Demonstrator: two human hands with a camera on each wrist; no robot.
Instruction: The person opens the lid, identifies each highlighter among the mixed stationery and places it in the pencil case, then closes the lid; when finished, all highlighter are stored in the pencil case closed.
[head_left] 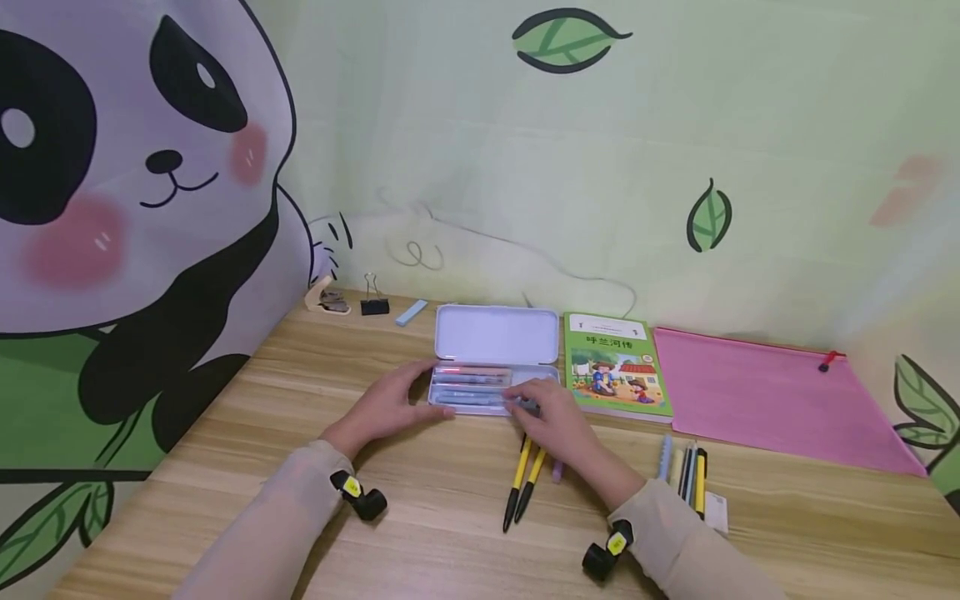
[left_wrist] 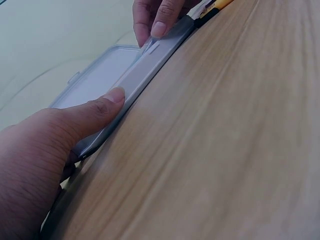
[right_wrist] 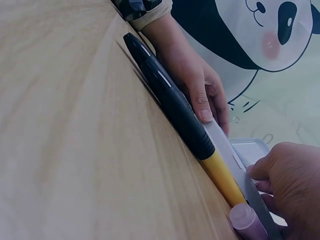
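Observation:
A white pencil case [head_left: 497,333] lies with its lid raised, several pens [head_left: 472,377] in its base. My left hand [head_left: 386,406] grips the left end of the case, thumb along the front wall and fingers behind. My right hand [head_left: 551,417] reaches over the right part of the base. In the left wrist view, the thumb and finger of that hand [left_wrist: 159,20] pinch a thin, clear bluish pen [left_wrist: 145,50] just inside the front wall. Two yellow-and-black pens [head_left: 525,483] lie under and in front of the right hand, beside a purple pen [head_left: 557,472].
Right of the case lie a green book [head_left: 618,367] and a pink zip pouch [head_left: 772,400]. Several pens [head_left: 688,475] and a white eraser [head_left: 717,512] are near the right forearm. A stapler [head_left: 327,298], binder clip [head_left: 375,307] and blue strip [head_left: 411,312] sit along the wall.

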